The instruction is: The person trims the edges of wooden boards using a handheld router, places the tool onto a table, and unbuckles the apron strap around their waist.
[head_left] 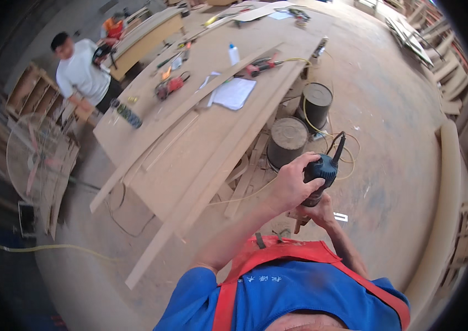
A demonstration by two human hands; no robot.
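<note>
I hold a black trim router upright in front of my chest, off the right side of the workbench. My left hand is wrapped round its upper body, the thumb across the front. Lower down, my right hand closes on the router's lower end; its fingertips are partly hidden. From the top of the tool a black cord sticks up and bends over. A small brown wooden-looking piece shows just below my hands, and I cannot tell what it belongs to.
The long workbench carries long wood strips, papers, red power tools and a white bottle. Two drums and a yellow cable lie beside it. A person stands across the bench, near a large fan.
</note>
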